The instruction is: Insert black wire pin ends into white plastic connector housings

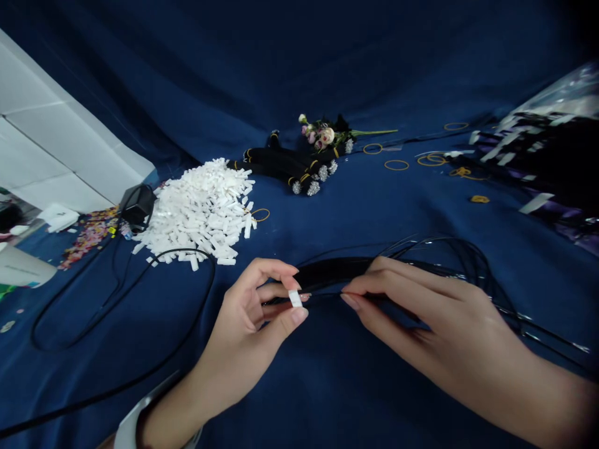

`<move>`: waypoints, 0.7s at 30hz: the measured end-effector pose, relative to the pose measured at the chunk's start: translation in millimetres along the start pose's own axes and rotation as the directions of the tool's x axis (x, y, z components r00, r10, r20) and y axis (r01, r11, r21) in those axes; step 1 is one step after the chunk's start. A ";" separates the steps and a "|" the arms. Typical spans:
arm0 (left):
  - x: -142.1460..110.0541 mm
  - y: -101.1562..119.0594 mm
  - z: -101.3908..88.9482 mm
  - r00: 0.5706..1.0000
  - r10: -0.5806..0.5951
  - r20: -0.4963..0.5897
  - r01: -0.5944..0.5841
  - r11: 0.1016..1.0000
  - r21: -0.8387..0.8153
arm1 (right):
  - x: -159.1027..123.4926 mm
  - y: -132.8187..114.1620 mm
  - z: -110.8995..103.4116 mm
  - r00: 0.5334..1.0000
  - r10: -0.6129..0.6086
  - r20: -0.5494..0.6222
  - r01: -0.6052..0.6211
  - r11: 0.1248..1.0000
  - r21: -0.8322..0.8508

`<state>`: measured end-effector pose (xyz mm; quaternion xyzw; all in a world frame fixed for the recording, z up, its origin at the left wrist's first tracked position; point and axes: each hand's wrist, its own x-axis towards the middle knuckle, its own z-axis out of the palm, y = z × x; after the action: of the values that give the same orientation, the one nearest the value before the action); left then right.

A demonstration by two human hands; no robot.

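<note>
White plastic tab is held upright between the thumb and fingertips of the left hand, in a narrow pinch at the centre of the view, its face left mostly exposed. Its far end lies just beside the gathered section of the black wire strands. The right hand closes on those strands in a narrow pinch between thumb and fingers, and the loose lengths fan out behind it toward the right. Contact between tab and strands cannot be confirmed, as the fingers partly hide the junction. The two pinches face each other, which appears to keep the tab and the strands aligned and under close control. Beyond the hands, a heap of white tabs lies on the navy cloth, within easy reach of the left hand, and this placement looks deliberate. Further ahead are black bundles with yellow bands and silver tips, set beside an artificial flower sprig. Yellow rubber bands are scattered to the right of them. A black power adapter sits beside the heap, its black cable looping across the cloth near the left forearm.
</note>
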<state>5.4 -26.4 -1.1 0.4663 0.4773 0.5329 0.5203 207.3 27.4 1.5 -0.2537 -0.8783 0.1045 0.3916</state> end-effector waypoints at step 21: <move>0.9 1.8 2.9 1.000 -0.004 0.008 0.003 0.997 0.078 | -1.4 0.8 3.3 0.999 0.043 -0.005 -0.043 0.999 -0.008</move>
<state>8.1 -25.5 1.0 0.4877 0.4966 0.5111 0.5044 205.9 27.4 -1.9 -0.2742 -0.8722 0.1086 0.3903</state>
